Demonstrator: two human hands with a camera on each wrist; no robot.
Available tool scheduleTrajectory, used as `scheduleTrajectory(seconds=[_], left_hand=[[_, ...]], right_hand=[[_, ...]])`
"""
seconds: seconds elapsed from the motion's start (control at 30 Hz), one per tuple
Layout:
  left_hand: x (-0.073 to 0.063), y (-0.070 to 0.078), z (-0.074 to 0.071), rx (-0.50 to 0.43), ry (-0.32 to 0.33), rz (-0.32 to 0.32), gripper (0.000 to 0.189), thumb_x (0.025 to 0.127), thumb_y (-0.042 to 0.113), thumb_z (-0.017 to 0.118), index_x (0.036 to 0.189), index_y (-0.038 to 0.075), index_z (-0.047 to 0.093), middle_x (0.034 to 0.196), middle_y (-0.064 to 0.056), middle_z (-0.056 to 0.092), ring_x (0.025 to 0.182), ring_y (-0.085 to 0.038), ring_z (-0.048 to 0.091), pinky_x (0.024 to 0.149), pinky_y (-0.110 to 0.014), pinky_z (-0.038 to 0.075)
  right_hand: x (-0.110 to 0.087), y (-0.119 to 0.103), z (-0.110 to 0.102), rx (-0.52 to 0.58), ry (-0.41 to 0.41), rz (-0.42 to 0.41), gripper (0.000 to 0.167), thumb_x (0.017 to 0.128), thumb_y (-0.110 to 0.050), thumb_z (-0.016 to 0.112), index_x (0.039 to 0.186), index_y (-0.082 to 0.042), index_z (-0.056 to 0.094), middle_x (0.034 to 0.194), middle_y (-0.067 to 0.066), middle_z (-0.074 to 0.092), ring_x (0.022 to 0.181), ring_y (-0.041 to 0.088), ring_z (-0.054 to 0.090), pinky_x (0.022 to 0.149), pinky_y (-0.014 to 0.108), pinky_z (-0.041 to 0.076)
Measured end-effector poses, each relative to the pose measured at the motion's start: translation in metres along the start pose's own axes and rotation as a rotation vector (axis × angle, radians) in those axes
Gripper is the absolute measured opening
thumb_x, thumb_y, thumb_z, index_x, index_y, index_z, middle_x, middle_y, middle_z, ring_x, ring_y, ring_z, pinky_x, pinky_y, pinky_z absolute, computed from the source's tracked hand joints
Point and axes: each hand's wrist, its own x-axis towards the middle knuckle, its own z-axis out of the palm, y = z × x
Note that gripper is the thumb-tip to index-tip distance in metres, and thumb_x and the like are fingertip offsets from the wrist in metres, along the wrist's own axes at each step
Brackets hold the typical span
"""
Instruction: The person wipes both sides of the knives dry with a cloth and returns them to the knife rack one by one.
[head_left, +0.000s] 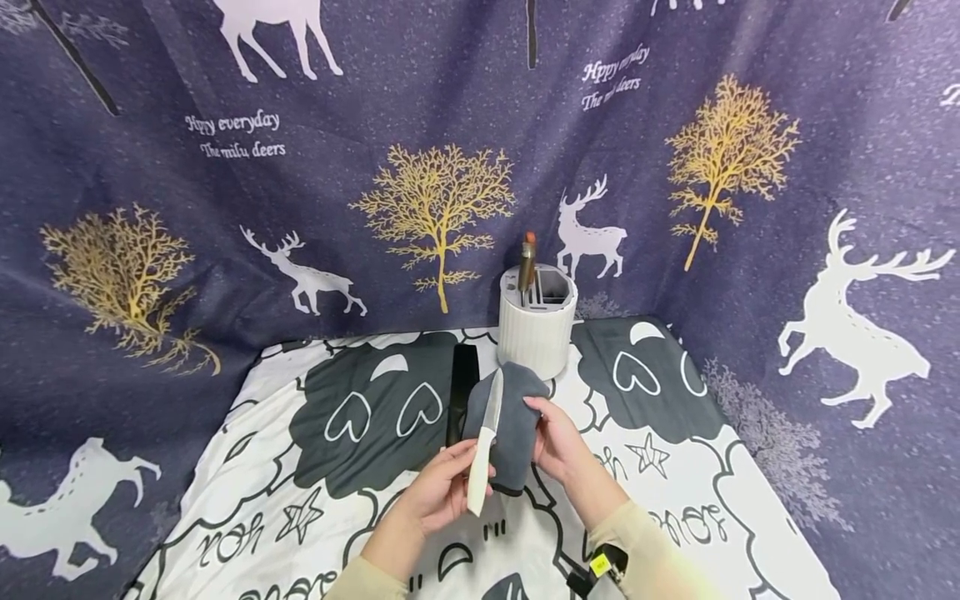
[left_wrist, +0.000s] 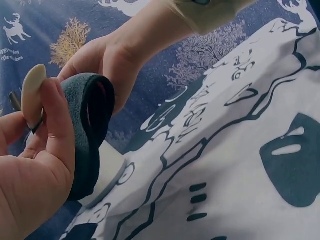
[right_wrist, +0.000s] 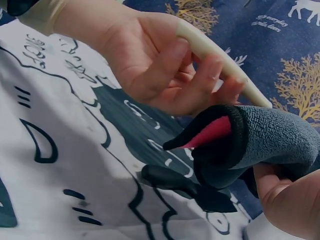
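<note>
Cream-handled knife (head_left: 487,442), held by the handle in the person's left hand (head_left: 442,493). Fingers curled, thumb against the handle: a clear pinch grip. Blade points away to the far side, slightly right, butt of the handle to the near side.

Right hand (head_left: 558,443), just right of that, pinches a folded dark grey cloth (head_left: 519,429) by its right edge, thumb one side, fingers the other. Cloth is held up between the two hands; from the right wrist side its fold gapes and a pink inner face (right_wrist: 212,131) shows. From above, the blade overlaps the cloth; can't tell if they touch.

Long black object (head_left: 461,387) lies just left of the cloth. Can't tell what it is.

Far side, beyond the cloth: white ribbed holder (head_left: 534,342), upright, grey slotted top. Brown-handled tool with an orange end (head_left: 528,260) stands in it, its lower part hidden.

All over a white cover (head_left: 738,500) with black cartoon print. Dark blue curtain (head_left: 420,75) behind, gold trees and white deer. Beige sleeves (head_left: 652,546), black strap with a yellow label (head_left: 600,565) at the right wrist.
</note>
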Motion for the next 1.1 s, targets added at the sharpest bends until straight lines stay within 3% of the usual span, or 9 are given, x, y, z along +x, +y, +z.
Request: scheduleTrajectory(seconds=[0.17,0.27,0.33,0.5,0.6,0.7,0.8,0.97,1.1], left_hand=[[0.001,0.003,0.003,-0.002,-0.033,0.040,0.033,0.114,0.021,0.033,0.135,0.012,0.057,0.098,0.000,0.072,0.079,-0.013,0.074,0.073,-0.023,0.062],[0.004,0.008,0.005,0.012,0.003,0.069,0.030,0.114,0.021,0.033,0.133,0.013,0.055,0.099,-0.001,0.071,0.079,-0.013,0.073,0.072,-0.024,0.062],[0.008,0.012,0.007,0.021,0.045,0.076,0.029,0.114,0.021,0.033,0.132,0.013,0.053,0.098,-0.002,0.070,0.079,-0.014,0.073,0.069,-0.025,0.062],[0.020,0.019,0.015,0.047,0.167,0.075,0.027,0.113,0.021,0.036,0.131,0.012,0.054,0.094,-0.002,0.071,0.076,-0.014,0.074,0.065,-0.026,0.062],[0.026,0.020,0.019,0.052,0.217,0.075,0.025,0.113,0.020,0.037,0.124,0.013,0.059,0.090,-0.001,0.073,0.073,-0.013,0.074,0.064,-0.026,0.062],[0.028,0.019,0.020,0.063,0.230,0.077,0.029,0.112,0.018,0.037,0.111,0.015,0.066,0.082,0.002,0.076,0.070,-0.010,0.074,0.060,-0.025,0.061],[0.027,0.017,0.020,0.075,0.253,0.078,0.035,0.110,0.014,0.039,0.101,0.019,0.072,0.074,0.004,0.076,0.066,-0.007,0.074,0.060,-0.024,0.061],[0.021,0.016,0.016,0.082,0.311,0.071,0.035,0.108,0.013,0.042,0.096,0.020,0.074,0.072,0.004,0.076,0.065,-0.007,0.074,0.061,-0.026,0.062],[0.013,0.019,0.012,0.066,0.256,0.118,0.019,0.106,0.022,0.055,0.101,0.020,0.073,0.079,0.005,0.077,0.069,-0.007,0.075,0.064,-0.026,0.062]], right_hand=[[0.000,-0.016,-0.002,-0.018,0.052,-0.086,0.017,0.107,-0.015,0.041,0.117,-0.017,0.053,0.092,-0.008,0.073,0.080,0.005,0.072,0.076,0.022,0.060],[-0.005,-0.029,-0.004,-0.130,0.096,-0.200,0.023,0.106,-0.011,0.043,0.127,-0.017,0.050,0.101,-0.006,0.070,0.086,0.007,0.070,0.077,0.024,0.059],[-0.011,-0.039,-0.003,-0.331,0.150,-0.335,0.031,0.104,-0.007,0.049,0.135,-0.014,0.052,0.111,-0.002,0.069,0.094,0.008,0.068,0.080,0.024,0.058],[-0.034,-0.052,0.013,-1.165,0.250,-0.682,0.047,0.097,-0.009,0.061,0.143,-0.018,0.058,0.136,0.010,0.067,0.113,0.021,0.067,0.094,0.038,0.056],[-0.042,-0.047,0.031,-1.522,0.079,-0.859,0.050,0.094,-0.007,0.060,0.142,-0.020,0.059,0.140,0.012,0.066,0.121,0.031,0.067,0.102,0.050,0.054],[-0.044,-0.036,0.044,-1.725,-0.161,-1.000,0.052,0.090,-0.005,0.061,0.141,-0.016,0.060,0.140,0.012,0.065,0.126,0.033,0.065,0.106,0.051,0.053],[-0.042,-0.023,0.050,-1.821,-0.296,-1.072,0.051,0.090,-0.006,0.061,0.140,-0.015,0.061,0.142,0.013,0.064,0.132,0.034,0.061,0.110,0.050,0.051],[-0.038,-0.009,0.049,-1.796,-0.365,-1.066,0.048,0.091,-0.007,0.060,0.138,-0.016,0.061,0.138,0.011,0.066,0.133,0.032,0.062,0.111,0.048,0.050],[-0.041,-0.005,0.049,-1.736,-0.446,-1.081,0.050,0.087,-0.004,0.060,0.136,-0.013,0.062,0.136,0.010,0.068,0.132,0.030,0.062,0.113,0.046,0.049]])
